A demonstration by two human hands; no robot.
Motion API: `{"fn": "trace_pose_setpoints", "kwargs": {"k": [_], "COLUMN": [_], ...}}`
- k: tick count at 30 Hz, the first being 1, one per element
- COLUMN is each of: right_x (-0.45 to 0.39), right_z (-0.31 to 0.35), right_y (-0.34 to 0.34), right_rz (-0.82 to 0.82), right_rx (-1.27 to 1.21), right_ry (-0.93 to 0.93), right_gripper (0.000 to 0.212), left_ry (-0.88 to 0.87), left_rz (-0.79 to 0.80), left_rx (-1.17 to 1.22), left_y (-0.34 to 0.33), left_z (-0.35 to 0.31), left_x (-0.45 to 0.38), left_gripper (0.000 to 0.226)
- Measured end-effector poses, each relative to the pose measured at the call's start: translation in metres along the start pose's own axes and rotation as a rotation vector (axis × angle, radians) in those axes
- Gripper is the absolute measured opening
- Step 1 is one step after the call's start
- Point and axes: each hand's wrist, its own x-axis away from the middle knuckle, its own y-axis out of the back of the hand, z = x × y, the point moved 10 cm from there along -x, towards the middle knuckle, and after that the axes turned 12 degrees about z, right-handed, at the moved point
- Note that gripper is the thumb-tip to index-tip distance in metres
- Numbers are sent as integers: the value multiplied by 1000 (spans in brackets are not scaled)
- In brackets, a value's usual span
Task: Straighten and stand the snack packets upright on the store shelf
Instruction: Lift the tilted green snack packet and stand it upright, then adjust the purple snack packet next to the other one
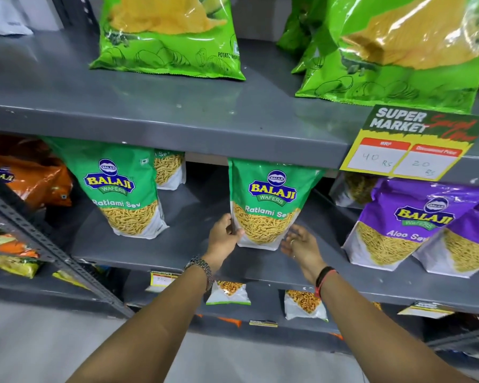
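Mostly the grey metal shelf (pixel 177 244) fills my view, with a second tier above it carrying two big green potato wafer bags (pixel 166 37), the right one with more green behind it. On the middle tier I count three Ratlami Sev packets: one standing at left (pixel 125 189), one half hidden behind it, and the centre Ratlami Sev packet (pixel 266 205) that I am working on. To the right stand two purple Aloo Sev packets (pixel 393 225), with another sev pouch tucked behind them, and an orange packet (pixel 33 181) slumps at far left. A yellow price card (pixel 407 147) hangs from the upper shelf edge.

The step in hand, as I judge it, is squaring up the centre packet — it stands near the front edge, upright, its top just under the upper shelf. My left hand (pixel 223 236) pinches its lower left edge, fingers (pixel 228 221) closed on the packet. My right hand (pixel 302 244) sits just beside the lower right corner with its fingers spread loosely, holding nothing; I cannot tell whether they touch the pouch.

Next I would bring the right hand onto the pouch and settle its base flat — gently, since the pouch looks soft and top-heavy.
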Motion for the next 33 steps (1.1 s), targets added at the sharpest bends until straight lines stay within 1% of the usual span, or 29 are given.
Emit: {"fn": "trace_pose_setpoints", "kwargs": {"k": [3,5,8,10,11,13,14,16,18,19,20,21,23,24,26,28,29,30,33], "right_x": [-3,-2,3,11,18,36,46,73,97,102,102,97,84,73,58,51,49,48,48], "right_z": [2,3,-4,-14,-19,-30,-35,-43,-48,-51,-51,-50,-44,-40,-33,-27,-27,-28,-31], "right_y": [-14,-15,3,31,49,90,111,160,208,228,244,252,268,260,250,251,252,255,262], "right_rz": [9,1,-66,-153,-199,-298,-355,-516,-683,-724,-731,-701,-587,-510,-361,-272,-261,-264,-280], "right_rx": [-15,-18,-9,-26,-26,-4,7,24,3,-32,-62,-87,-127,-129,-88,-17,-9,-36,-105], "right_ry": [-4,-4,-2,31,52,91,107,137,142,141,138,136,132,127,118,125,138,156,192], "right_gripper": [39,40,45,43,42,42,43,41,34,32,31,32,36,39,43,48,50,54,57], "left_ry": [8,13,22,45,64,120,155,226,283,304,310,302,238,204,155,140,133,122,106], "left_rz": [-17,16,48,-20,-70,-140,-143,-92,-4,56,129,207,356,405,458,457,436,402,277], "left_rx": [19,9,67,87,83,96,133,208,212,219,228,233,219,194,114,49,13,-19,-30], "left_y": [13,15,14,18,19,14,8,-19,-54,-74,-97,-116,-166,-177,-209,-241,-251,-258,-269], "left_z": [4,3,6,15,21,33,39,45,38,31,20,9,-26,-37,-59,-75,-79,-83,-84], "left_x": [0,-1,3,11,17,27,32,39,44,45,45,44,39,36,30,24,20,15,4], "left_gripper": [29,30,41,51,52,42,35,24,12,13,18,26,40,45,57,66,65,58,28]}}
